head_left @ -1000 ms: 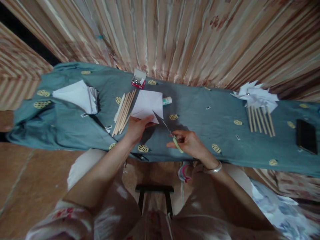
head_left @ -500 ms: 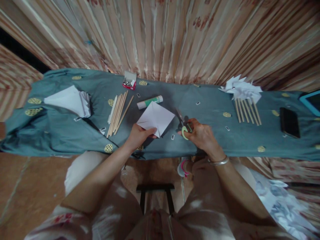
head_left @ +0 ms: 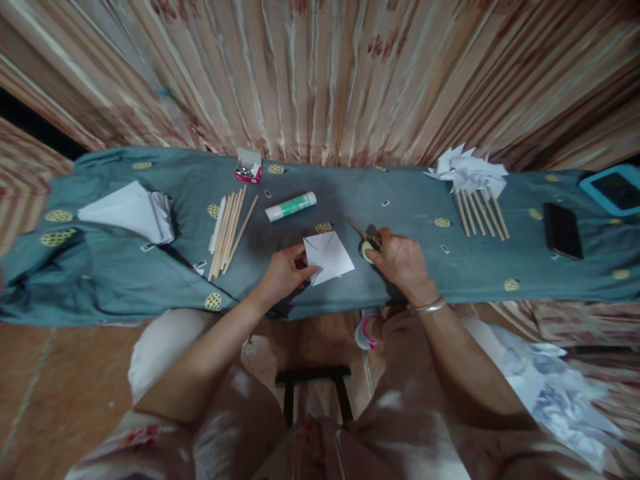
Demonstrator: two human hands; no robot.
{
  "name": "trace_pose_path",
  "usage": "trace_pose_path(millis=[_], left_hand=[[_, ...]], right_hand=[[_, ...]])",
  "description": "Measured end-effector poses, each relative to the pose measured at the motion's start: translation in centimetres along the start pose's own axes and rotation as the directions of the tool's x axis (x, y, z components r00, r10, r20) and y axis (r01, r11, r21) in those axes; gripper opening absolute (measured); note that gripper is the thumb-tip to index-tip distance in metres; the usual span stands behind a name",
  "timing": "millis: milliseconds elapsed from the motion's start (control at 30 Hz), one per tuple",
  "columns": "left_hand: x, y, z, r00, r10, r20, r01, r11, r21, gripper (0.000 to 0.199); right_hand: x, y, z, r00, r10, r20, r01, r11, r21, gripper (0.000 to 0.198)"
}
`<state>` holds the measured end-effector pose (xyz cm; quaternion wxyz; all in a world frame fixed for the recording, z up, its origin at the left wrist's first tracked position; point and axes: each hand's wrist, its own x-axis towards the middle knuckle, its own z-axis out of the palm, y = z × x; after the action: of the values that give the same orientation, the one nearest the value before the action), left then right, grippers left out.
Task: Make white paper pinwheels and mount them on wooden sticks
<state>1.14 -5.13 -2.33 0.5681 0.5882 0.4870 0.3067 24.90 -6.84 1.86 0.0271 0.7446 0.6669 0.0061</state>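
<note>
A small white paper square (head_left: 329, 259) with slits running in from its corners is pinched between the thumb and fingers of my left hand (head_left: 289, 272), low over the cloth. To its right, my right hand (head_left: 403, 259) is closed at the pale green handles of a pair of scissors (head_left: 367, 241). The blades point up and to the left, away from the paper. Part of the handles is hidden under my fingers. Beyond the paper lies a green and white glue stick (head_left: 291, 207).
Wooden sticks (head_left: 229, 230), a red box of pins (head_left: 249, 168) and stacked white paper (head_left: 131, 212) lie to the left. Paper pinwheels on sticks (head_left: 467, 172), a black phone (head_left: 563, 231) and a blue-framed tablet (head_left: 614, 189) lie to the right on the blue-green cloth (head_left: 415, 200).
The paper square has turned and moved down and right, away from the glue stick. The scissors have rotated and sit lower against the cloth. The whole view has shifted slightly.
</note>
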Motion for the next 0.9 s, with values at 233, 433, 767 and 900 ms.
trace_pose_path(millis=[233,433,767,900], left_hand=[[0.7,0.3,-3.1,0.967,0.141,-0.214,-0.101,0.977,0.189,0.033],[2.9,-0.2,-6.3,0.813,0.457,-0.361,-0.178,0.785,0.593,0.036],[7.7,-0.2,-6.8,0.888,0.423,-0.178,-0.126,0.597,0.792,0.046],[8.6,-0.2,-6.9,0.900,0.392,-0.188,-0.118,0.637,0.762,0.036]], right_hand=[[0.8,0.3,0.3,0.998,-0.037,-0.042,0.039,0.998,0.042,0.033],[1.1,0.6,0.0,0.996,-0.068,-0.063,0.076,0.988,0.135,0.033],[1.1,-0.6,0.1,0.979,-0.113,-0.169,0.169,0.917,0.361,0.030],[1.3,-1.7,0.1,0.979,-0.125,-0.159,0.183,0.884,0.431,0.025]])
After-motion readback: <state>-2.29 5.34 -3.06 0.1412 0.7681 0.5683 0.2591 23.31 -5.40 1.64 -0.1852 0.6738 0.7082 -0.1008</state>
